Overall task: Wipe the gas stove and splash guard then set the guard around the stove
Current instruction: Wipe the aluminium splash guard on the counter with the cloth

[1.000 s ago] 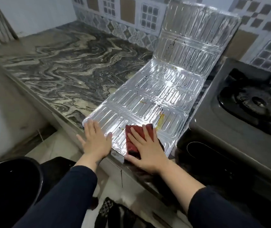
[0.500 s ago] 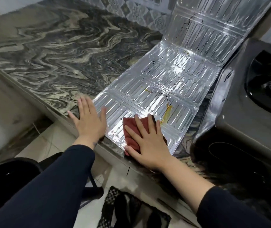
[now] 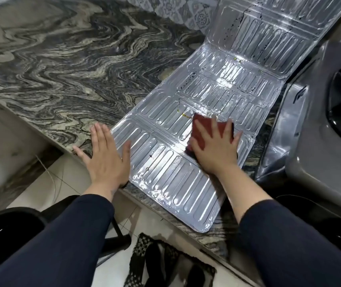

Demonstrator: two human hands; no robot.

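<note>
My two dark sleeves (image 3: 66, 235) reach in from the bottom of the view, over a woven mat (image 3: 165, 264) on the tiled floor. My left hand (image 3: 106, 156) lies flat and spread, palm down, gripping nothing; its heel and thumb rest at the near left edge of the splash guard (image 3: 186, 166) while the fingers lie on the marble countertop (image 3: 66, 65). My right hand (image 3: 215, 146) is also flat, fingers fanned, pressing a dark red cloth (image 3: 199, 129) onto the foil rather than clenching it; the cloth shows past my fingertips and beside my palm. The splash guard is a silver ribbed sheet lying on the countertop just left of the gas stove (image 3: 318, 141), its long axis running from the counter's front edge, where a corner overhangs, away and to the right toward the tiled wall (image 3: 186, 11). Its far panel bends upward and leans at the wall. Dark specks and a few yellow marks dot the middle panels. I can read no writing or brand anywhere.
</note>
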